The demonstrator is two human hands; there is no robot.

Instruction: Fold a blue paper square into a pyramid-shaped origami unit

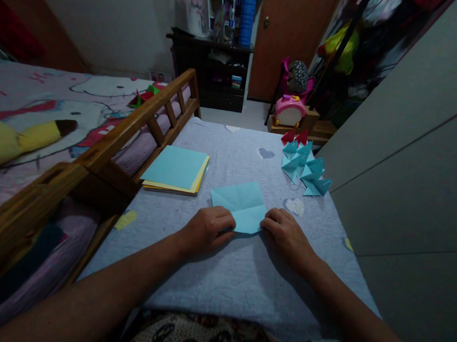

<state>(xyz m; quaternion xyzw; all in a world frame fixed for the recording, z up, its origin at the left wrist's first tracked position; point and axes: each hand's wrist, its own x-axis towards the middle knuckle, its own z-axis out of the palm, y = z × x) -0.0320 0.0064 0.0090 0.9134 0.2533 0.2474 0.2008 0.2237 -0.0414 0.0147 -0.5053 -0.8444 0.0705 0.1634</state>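
A light-blue sheet of paper point(245, 202) with crease lines across it lies in front of me on the cloth-covered surface. My left hand point(212, 225) pinches its near left corner, fingers curled over the edge. At the near right corner my right hand point(282, 230) grips the sheet between thumb and fingers. The edge between both hands looks slightly lifted. To the left sits a stack of square paper point(177, 168), blue on top with yellow sheets below. Folded blue paper pieces point(305, 167) stand at the far right, with red folded pieces point(294, 137) behind them.
A wooden bed rail point(139, 125) runs along the left side, with a yellow plush toy point(23, 140) on the bed beyond. A pale cabinet panel point(412, 165) rises close on the right. Past the far edge stand a dark cabinet point(206, 78) and a pink toy case point(290, 110).
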